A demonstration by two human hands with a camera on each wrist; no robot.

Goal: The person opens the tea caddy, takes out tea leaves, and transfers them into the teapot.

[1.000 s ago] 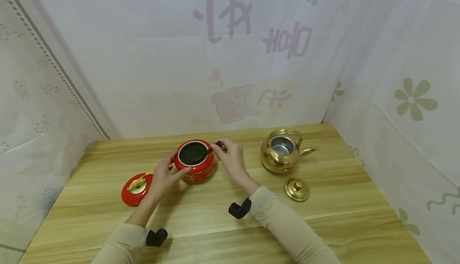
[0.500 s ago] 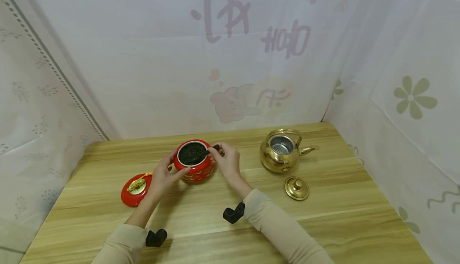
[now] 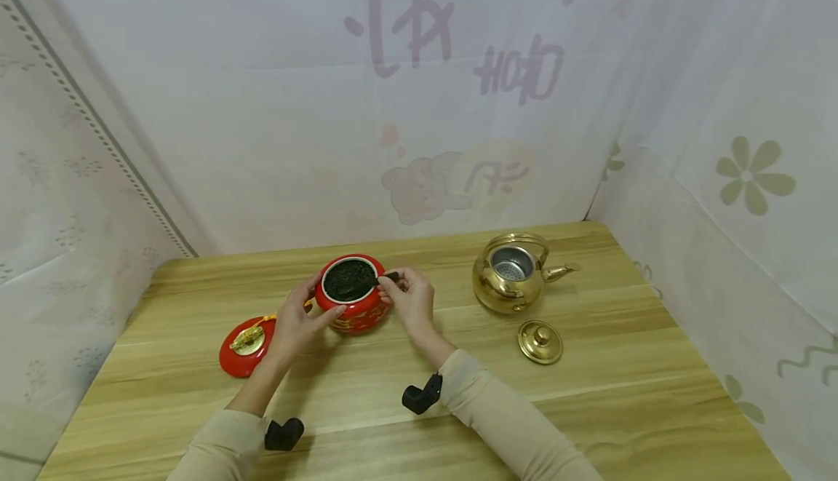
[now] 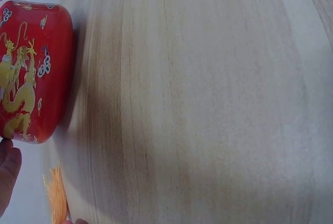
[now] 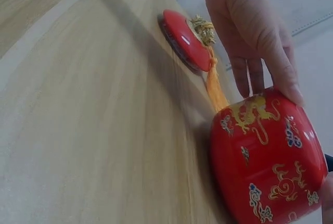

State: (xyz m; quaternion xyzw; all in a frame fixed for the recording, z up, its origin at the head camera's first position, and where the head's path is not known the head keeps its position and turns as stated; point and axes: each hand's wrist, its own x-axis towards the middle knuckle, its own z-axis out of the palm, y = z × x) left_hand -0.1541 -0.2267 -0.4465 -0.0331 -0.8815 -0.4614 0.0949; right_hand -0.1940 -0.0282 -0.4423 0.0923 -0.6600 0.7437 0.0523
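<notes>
A round red jar (image 3: 364, 316) with gold dragon decoration stands uncovered, dark tea leaves (image 3: 347, 279) filling it nearly to its white rim. My left hand (image 3: 294, 324) holds the jar from the left, thumb on the near side of the rim and fingers around the far left. At the right of the rim, my right hand (image 3: 415, 308) pinches the dark handle of a tea scoop (image 3: 393, 276); its front end is down among the leaves and hidden. In the right wrist view, the jar (image 5: 265, 156) shows with the left hand's thumb (image 5: 285, 81) on its upper edge.
Left of the jar lies its red lid (image 3: 238, 357) with a gold knob and orange tassel (image 5: 214, 86). A gold teapot (image 3: 504, 295) with a strainer inside stands at the right, spout pointing right. Its gold lid (image 3: 540, 341) lies in front. Patterned curtains (image 3: 294, 139) hang behind the table.
My right hand has moved slightly left and down, the scoop's handle tilting lower and its front end sinking into the leaves. The left hand still holds the jar in place.
</notes>
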